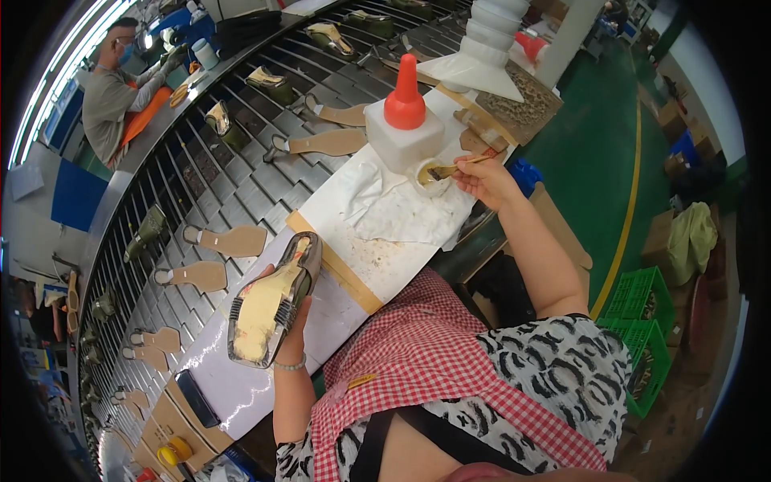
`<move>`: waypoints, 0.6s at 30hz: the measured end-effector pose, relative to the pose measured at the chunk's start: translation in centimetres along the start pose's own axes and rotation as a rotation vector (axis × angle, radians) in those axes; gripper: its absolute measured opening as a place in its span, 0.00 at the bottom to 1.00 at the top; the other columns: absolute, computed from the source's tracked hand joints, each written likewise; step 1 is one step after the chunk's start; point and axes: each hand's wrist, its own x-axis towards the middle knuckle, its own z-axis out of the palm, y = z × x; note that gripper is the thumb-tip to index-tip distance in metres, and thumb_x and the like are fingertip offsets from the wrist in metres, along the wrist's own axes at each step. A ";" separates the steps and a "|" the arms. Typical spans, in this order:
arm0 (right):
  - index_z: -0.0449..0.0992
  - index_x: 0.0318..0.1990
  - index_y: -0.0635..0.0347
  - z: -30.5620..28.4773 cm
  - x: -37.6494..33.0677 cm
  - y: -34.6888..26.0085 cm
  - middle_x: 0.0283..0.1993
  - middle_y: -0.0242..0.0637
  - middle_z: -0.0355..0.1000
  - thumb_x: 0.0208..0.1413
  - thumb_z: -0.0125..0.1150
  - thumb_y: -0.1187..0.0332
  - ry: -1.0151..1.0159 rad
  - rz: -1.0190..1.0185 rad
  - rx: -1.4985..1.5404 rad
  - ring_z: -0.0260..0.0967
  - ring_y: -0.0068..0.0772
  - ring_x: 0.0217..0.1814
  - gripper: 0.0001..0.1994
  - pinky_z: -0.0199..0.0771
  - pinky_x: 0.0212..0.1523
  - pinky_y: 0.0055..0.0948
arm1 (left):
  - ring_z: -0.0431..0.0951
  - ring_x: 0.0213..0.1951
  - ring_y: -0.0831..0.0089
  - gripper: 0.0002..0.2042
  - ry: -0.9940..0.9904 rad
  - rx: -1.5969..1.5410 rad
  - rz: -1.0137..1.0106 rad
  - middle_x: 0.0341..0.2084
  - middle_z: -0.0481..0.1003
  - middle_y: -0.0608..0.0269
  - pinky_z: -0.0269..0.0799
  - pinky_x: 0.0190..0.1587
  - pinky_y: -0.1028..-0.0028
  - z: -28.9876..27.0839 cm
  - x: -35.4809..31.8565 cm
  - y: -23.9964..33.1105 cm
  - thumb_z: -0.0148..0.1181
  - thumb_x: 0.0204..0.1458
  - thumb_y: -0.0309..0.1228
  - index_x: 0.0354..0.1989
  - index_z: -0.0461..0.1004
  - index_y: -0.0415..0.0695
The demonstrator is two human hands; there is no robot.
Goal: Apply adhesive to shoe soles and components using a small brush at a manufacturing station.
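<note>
My left hand (pixel 295 336) is closed round a shoe on its last (pixel 265 309), held with the cream-coloured underside facing up. Dark straps wrap over the shoe's edges, and most of my fingers are hidden beneath it. My right hand (pixel 487 183) pinches the thin handle of a brush (pixel 461 166). The brush's bristles are down in the mouth of a small pale jar (pixel 421 186) with yellowish matter round its rim. Just behind the jar stands a square white bottle (pixel 401 136) with a red cone cap. A crumpled white cloth (pixel 385 210) lies beside the jar.
A curved conveyor of metal slats (pixel 265 189) carries tan soles (pixel 235 240) and several lasted shoes (pixel 147 233). A white ribbed duct (pixel 488 40) stands at the back. Across the conveyor, a masked person (pixel 120 92) works. Green crates (pixel 642 353) stand at the right.
</note>
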 end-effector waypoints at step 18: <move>0.73 0.43 0.60 -0.8 -1.8 0.3 0.42 0.38 0.73 0.56 0.60 0.67 -0.030 0.090 0.537 0.72 0.35 0.46 0.10 0.74 0.43 0.31 | 0.77 0.43 0.56 0.16 0.136 -0.794 -0.381 0.48 0.71 0.43 0.77 0.46 0.62 2.1 -2.6 1.9 0.48 0.56 0.25 0.53 0.64 0.37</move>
